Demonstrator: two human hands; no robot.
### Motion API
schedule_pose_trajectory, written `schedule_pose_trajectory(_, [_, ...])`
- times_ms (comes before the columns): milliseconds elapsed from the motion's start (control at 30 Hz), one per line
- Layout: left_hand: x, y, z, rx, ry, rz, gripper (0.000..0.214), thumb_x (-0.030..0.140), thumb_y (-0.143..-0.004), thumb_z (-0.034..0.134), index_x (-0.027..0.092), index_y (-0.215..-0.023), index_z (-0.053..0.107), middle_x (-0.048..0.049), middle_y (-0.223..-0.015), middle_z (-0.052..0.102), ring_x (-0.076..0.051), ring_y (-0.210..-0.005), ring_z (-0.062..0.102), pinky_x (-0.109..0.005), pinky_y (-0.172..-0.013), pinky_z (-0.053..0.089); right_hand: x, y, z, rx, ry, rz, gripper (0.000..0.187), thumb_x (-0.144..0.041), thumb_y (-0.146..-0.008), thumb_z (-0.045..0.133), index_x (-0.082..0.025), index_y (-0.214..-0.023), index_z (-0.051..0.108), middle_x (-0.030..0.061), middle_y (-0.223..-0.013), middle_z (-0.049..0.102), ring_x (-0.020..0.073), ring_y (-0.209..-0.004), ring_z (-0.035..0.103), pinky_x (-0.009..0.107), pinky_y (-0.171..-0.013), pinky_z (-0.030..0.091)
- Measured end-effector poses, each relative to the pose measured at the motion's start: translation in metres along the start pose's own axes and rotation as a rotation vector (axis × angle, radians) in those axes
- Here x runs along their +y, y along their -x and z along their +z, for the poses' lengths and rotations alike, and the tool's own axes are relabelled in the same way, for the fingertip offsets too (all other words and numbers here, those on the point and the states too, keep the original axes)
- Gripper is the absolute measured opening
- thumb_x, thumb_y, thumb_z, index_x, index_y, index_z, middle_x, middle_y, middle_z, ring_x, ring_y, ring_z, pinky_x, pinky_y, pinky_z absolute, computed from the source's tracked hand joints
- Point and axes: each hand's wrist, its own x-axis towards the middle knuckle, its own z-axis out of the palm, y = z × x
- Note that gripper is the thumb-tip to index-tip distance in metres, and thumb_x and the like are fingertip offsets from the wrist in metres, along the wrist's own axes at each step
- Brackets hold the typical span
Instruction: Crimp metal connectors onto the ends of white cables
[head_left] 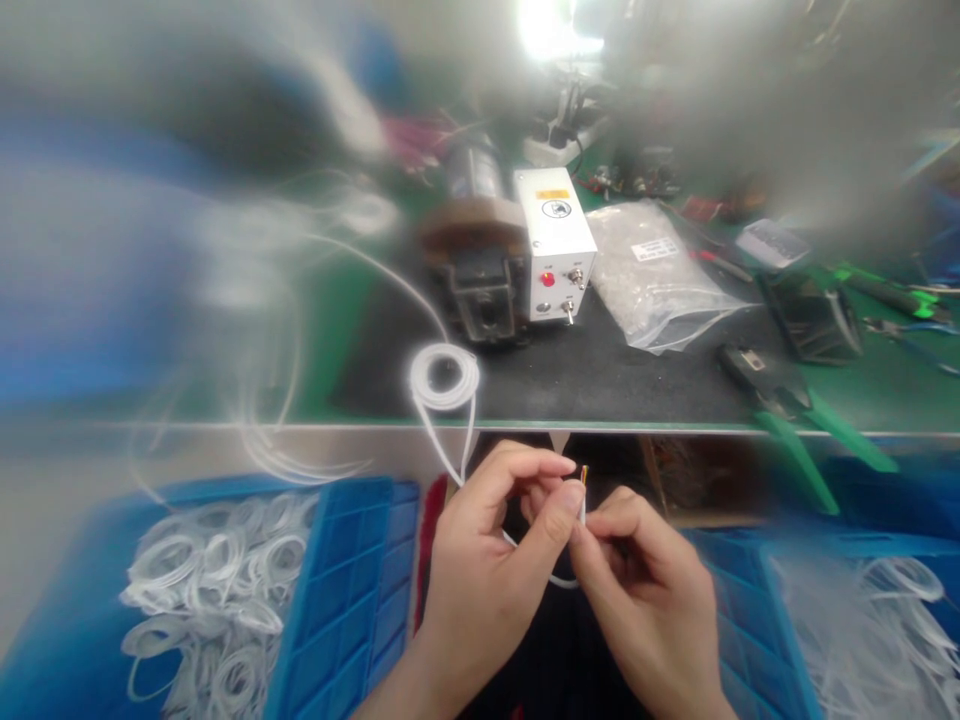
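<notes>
Between my hands, just below the bench edge, a white cable stands upright with thin coloured wires poking out of its tip. My left hand pinches the cable near that end with thumb and fingers. Just below, my right hand grips the same cable between thumb and forefinger. A coiled white cable lies on the black mat at the bench's front, its strands running down behind my left hand. Part of a cable loop shows under my hands.
A black machine with a white switch box stands on the mat. Right of it lie a clear bag and green-handled crimping pliers. Blue crates of coiled white cables flank me. More cables hang at the left.
</notes>
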Motion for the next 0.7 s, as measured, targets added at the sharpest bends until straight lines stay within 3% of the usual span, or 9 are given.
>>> schedule_pose_trajectory(233, [0.0025,-0.0008,-0.0028,-0.016,-0.147,0.152,0.027,0.019,-0.105,0.069,0.035,-0.125,0.077,-0.0018,-0.106,0.071,-0.017,-0.092,0.069,-0.03,-0.081,0.056,0.0032,0.0023,-0.0004,-0.027,0.025,-0.013,0.021,-0.016,-0.1,0.071,-0.022,-0.081,0.063,-0.0058,-0.068,0.052,0.0104,-0.055,0.048,0.025,-0.053,0.037])
schedule_pose_trajectory(400, [0.0007,0.0014,-0.0027,0.005,-0.222,0.201,0.028,0.017,-0.102,0.073,0.035,-0.122,0.079,-0.0026,-0.11,0.072,-0.019,-0.095,0.071,-0.031,-0.081,0.058,0.002,0.0017,0.0007,-0.007,0.03,-0.006,0.023,-0.017,-0.1,0.07,-0.022,-0.08,0.062,-0.0059,-0.067,0.051,0.0103,-0.052,0.047,0.025,-0.05,0.035])
schedule_pose_trajectory(567, [-0.0022,0.0021,-0.0028,-0.001,-0.192,0.166,0.027,0.017,-0.1,0.075,0.034,-0.121,0.08,-0.0024,-0.109,0.073,-0.018,-0.091,0.07,-0.03,-0.08,0.058,0.0017,0.0015,0.0005,-0.011,0.011,0.013,0.023,-0.018,-0.1,0.07,-0.022,-0.079,0.062,-0.0065,-0.066,0.05,0.01,-0.051,0.045,0.024,-0.049,0.035])
schedule_pose_trajectory(700, [-0.0043,0.0004,-0.003,-0.046,-0.037,0.054,0.02,0.021,-0.103,0.074,0.032,-0.118,0.079,-0.0007,-0.105,0.075,-0.016,-0.091,0.072,-0.027,-0.08,0.059,-0.0005,0.0004,-0.0001,-0.011,-0.014,0.018,0.023,-0.016,-0.1,0.07,-0.022,-0.079,0.062,-0.0071,-0.066,0.05,0.0089,-0.051,0.045,0.023,-0.049,0.035])
